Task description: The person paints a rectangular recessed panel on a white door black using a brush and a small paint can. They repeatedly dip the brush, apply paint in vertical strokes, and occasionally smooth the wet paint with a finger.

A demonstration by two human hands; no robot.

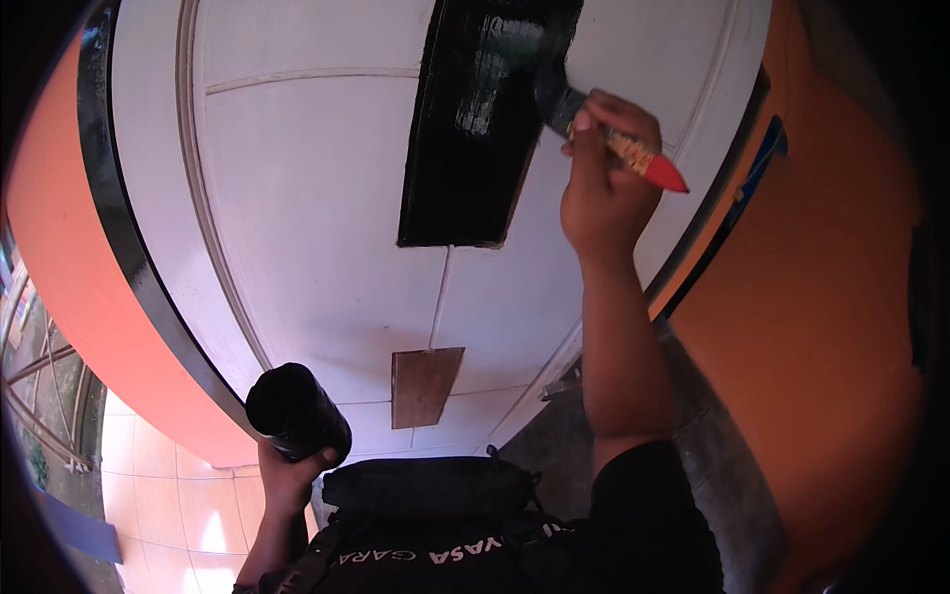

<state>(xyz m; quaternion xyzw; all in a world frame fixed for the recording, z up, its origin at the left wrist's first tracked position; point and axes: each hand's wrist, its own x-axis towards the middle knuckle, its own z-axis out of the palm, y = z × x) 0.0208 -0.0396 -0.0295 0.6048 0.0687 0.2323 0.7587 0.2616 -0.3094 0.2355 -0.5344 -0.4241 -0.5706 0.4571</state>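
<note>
My right hand grips a paintbrush by its patterned handle, which ends in a red tip. The dark bristles lie against the right edge of a glossy black panel set in a white door. Wet-looking streaks shine on the upper part of that panel. Low on the left, my left hand holds a black cylindrical container, tilted with its mouth facing up. Its inside is dark, and I cannot tell how full it is. Below the black panel sits a smaller brown panel.
Orange wall flanks the door on the left and right. A glossy black strip runs down the left side. A metal door handle juts out at the lower right. Tiled floor and several poles appear at lower left.
</note>
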